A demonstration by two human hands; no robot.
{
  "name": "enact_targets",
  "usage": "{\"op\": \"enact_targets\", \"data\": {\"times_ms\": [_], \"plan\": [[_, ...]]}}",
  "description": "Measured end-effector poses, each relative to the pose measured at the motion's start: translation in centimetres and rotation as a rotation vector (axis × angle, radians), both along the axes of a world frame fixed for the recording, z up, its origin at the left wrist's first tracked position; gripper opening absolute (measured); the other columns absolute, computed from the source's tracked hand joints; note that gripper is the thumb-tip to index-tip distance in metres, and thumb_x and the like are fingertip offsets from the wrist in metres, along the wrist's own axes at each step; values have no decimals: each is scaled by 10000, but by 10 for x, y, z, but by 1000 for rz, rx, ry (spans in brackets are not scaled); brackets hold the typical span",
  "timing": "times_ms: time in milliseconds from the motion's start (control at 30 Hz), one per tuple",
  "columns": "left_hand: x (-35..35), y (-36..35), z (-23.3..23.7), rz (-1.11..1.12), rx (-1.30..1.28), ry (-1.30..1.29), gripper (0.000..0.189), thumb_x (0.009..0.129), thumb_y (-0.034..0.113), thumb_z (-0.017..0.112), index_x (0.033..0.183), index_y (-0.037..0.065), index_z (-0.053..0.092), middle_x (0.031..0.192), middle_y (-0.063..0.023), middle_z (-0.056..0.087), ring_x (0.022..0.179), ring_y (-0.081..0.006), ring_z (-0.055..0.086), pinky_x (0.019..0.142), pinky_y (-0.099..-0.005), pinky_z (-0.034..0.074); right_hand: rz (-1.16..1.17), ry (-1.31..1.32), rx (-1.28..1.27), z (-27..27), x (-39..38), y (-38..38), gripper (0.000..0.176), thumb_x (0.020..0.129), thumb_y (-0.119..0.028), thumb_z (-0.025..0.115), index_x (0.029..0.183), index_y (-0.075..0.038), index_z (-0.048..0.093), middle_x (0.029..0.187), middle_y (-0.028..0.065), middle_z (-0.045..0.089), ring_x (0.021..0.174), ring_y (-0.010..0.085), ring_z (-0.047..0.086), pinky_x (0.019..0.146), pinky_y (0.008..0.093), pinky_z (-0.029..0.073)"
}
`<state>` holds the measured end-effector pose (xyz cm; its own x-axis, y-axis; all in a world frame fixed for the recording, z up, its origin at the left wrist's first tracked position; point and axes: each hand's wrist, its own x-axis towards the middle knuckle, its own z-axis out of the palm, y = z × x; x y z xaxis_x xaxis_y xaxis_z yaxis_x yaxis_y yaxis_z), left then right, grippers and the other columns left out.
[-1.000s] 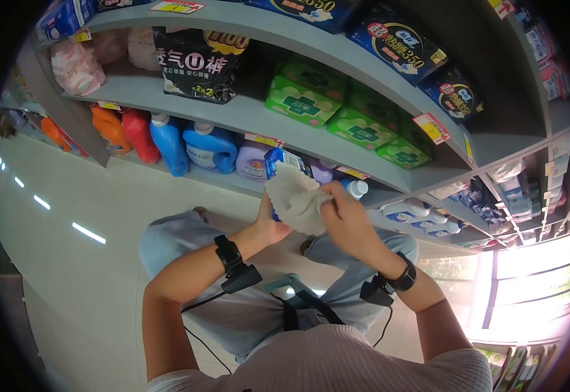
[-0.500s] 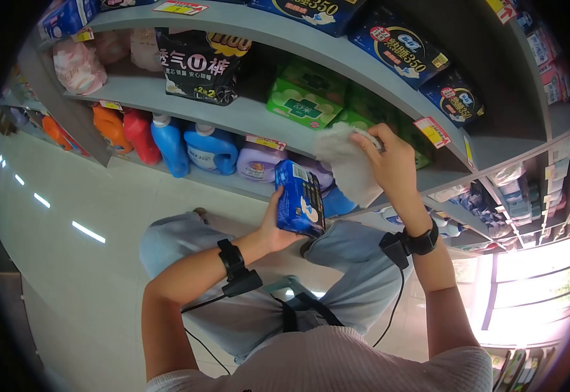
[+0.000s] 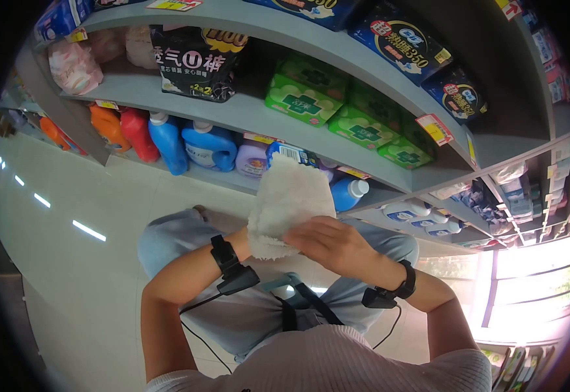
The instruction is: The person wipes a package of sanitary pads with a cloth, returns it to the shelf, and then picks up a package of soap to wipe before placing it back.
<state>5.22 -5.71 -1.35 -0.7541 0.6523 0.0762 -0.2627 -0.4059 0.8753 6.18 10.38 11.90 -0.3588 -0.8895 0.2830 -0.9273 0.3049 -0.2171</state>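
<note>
A white fluffy cloth [image 3: 291, 193] lies over the front of a blue pack of sanitary pads [image 3: 289, 153], and only the pack's top edge shows. My right hand [image 3: 334, 247] has its fingers together on the lower part of the cloth, gripping it against the pack. Most of my left hand [image 3: 241, 243] is hidden behind the cloth, at the pack's lower left. Its fingers do not show, but the pack stays held up above my knees.
Detergent bottles [image 3: 208, 145] line the bottom shelf, with a blue bottle [image 3: 349, 193] just right of the cloth. Green boxes [image 3: 304, 98] and a black bag [image 3: 196, 65] stand on the shelf above. Dark pad packs [image 3: 402, 42] sit higher. Cables hang from both wrist straps.
My right hand has brought the cloth down and left from beside the shelf onto the pack's front. The pack is now mostly covered. My left arm has barely moved.
</note>
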Motion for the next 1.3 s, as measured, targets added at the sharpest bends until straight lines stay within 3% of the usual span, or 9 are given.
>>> {"op": "enact_targets", "data": {"times_ms": [367, 433, 733, 800, 967, 1033, 1067, 1133, 1300], "plan": [[-22, 23, -5, 144, 319, -263, 561, 846, 491, 395, 1245, 98, 407, 1190, -104, 488, 1117, -245, 467, 914, -438, 393, -644, -792, 133, 53, -19, 3, 231, 853, -118, 481, 1067, -56, 543, 988, 166, 582, 959, 333, 540, 795, 379, 428], [-20, 22, 11, 47, 733, -662, 551, 848, 486, 401, 1238, 97, 414, 1194, -82, 486, 1108, -244, 474, 898, -426, 409, -627, -704, 118, 54, -33, 4, 233, 865, -145, 464, 1068, -55, 537, 984, 175, 581, 950, 343, 539, 792, 389, 425], [-19, 18, 18, -29, 723, -768, 620, 809, 543, 396, 1275, 135, 384, 1284, -100, 423, 1175, -279, 413, 977, -456, 321, -559, -215, 57, 7, -89, -4, 302, 843, -199, 511, 1115, -68, 494, 1113, 171, 532, 1027, 355, 491, 829, 396, 405], [-21, 19, 9, -44, 777, -741, 595, 824, 527, 397, 1273, 137, 385, 1286, -95, 420, 1173, -269, 419, 966, -441, 343, -394, 56, -109, 5, -79, -2, 469, 822, -221, 548, 1254, -92, 418, 1279, 183, 414, 1175, 334, 398, 971, 394, 316], [-15, 12, 2, 56, 665, -969, 607, 815, 553, 398, 1260, 141, 406, 1279, -86, 429, 1171, -262, 423, 963, -433, 351, -310, -113, 131, -20, -31, -10, 556, 820, -211, 531, 1332, -113, 338, 1414, 159, 204, 1317, 336, 150, 1070, 465, 111], [-18, 14, -21, -411, 1341, -1002, 639, 801, 592, 376, 1246, 136, 425, 1268, -91, 441, 1165, -273, 427, 972, -447, 336, -270, -108, 145, -22, -23, -9, 531, 816, -183, 527, 1315, -107, 361, 1402, 145, 241, 1313, 321, 175, 1071, 462, 124], [-19, 12, -22, -424, 1333, -986, 639, 801, 592, 376, 1246, 136, 425, 1268, -91, 441, 1165, -273, 427, 972, -447, 336, -220, -130, 152, -23, -21, -8, 508, 811, -155, 523, 1298, -102, 385, 1389, 132, 279, 1309, 306, 201, 1073, 459, 137], [-19, 1, 5, -154, 682, -843, 635, 817, 587, 345, 1254, 131, 419, 1256, -92, 453, 1158, -282, 433, 974, -461, 329, -170, -194, 86, -22, -14, -2, 483, 805, -127, 522, 1274, -100, 411, 1371, 112, 319, 1299, 288, 233, 1072, 458, 154], [-29, 12, -8, -256, 641, -765, 647, 821, 572, 364, 1277, 114, 398, 1264, -108, 442, 1161, -291, 428, 993, -420, 319, -106, -255, -27, -11, -6, 14, 437, 790, -90, 536, 1220, -80, 458, 1305, 92, 417, 1256, 255, 328, 1062, 428, 224]]}}
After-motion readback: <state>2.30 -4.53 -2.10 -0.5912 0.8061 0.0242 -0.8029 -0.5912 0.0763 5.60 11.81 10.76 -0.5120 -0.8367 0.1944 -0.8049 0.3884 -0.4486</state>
